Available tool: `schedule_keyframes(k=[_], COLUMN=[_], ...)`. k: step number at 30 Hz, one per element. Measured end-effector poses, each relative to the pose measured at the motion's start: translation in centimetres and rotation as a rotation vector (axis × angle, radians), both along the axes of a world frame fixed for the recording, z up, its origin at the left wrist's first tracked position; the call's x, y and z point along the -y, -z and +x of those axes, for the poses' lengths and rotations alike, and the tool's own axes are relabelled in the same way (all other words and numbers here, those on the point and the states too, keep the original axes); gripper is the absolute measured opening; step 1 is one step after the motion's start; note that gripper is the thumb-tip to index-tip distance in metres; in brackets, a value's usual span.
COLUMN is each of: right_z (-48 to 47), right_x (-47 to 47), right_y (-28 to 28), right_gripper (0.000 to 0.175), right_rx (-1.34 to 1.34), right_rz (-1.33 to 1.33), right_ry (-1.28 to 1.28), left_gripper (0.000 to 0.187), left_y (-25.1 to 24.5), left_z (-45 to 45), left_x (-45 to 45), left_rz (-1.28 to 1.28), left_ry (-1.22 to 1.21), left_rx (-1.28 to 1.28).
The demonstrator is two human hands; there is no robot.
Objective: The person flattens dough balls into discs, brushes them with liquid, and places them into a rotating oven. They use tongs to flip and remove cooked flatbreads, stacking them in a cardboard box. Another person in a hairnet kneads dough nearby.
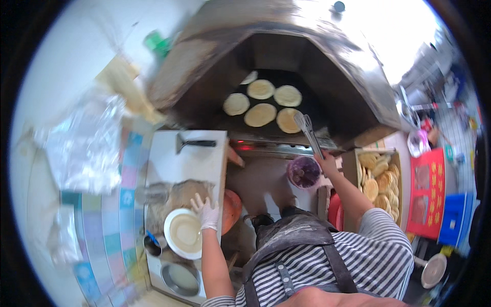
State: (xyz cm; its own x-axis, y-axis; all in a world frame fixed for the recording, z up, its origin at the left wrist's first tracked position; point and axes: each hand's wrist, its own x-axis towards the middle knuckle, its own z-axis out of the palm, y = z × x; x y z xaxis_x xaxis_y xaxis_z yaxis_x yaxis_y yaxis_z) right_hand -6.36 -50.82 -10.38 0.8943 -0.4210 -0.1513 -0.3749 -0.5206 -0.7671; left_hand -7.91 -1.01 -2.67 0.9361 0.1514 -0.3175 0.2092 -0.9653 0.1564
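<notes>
Several round flatbreads (260, 115) lie on the dark griddle (314, 92) under a metal hood. My right hand (327, 162) grips metal tongs (310, 133), whose tips reach over the right edge of the front right flatbread (289, 121). My left hand (207, 211) wears a thin pale glove. Its fingers are spread above a worktop, beside the rim of a white bowl (168, 234) with pale contents. I cannot tell whether it touches the bowl or the worktop. A scraper (197, 143) with a black handle rests farther up the same white worktop.
A box (399, 184) of baked flatbreads stands at the right. A purple bucket (304, 172) is below the griddle's front edge. Around the bowl are a metal pan (180, 280) and a dark cup (153, 245). An orange rounded container (231, 211) sits beside the worktop.
</notes>
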Motion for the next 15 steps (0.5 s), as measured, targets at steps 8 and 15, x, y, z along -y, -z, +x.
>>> schedule_keyframes(k=[8,15], right_z=[7.1,17.6], right_x=[-28.2,-46.0], right_y=[-5.1,2.3], right_gripper=[0.069,0.067], right_rx=[0.29,0.282], right_rz=[-0.089,-0.419], right_ry=[-0.819,-0.817], left_gripper=[0.047,0.044], left_y=[-3.6,-10.9], left_z=[-11.6,-28.0], left_x=[-3.9,-7.8], left_rz=[-0.327,-0.442], left_ry=[-0.213,-0.662], left_rx=[0.483,0.58])
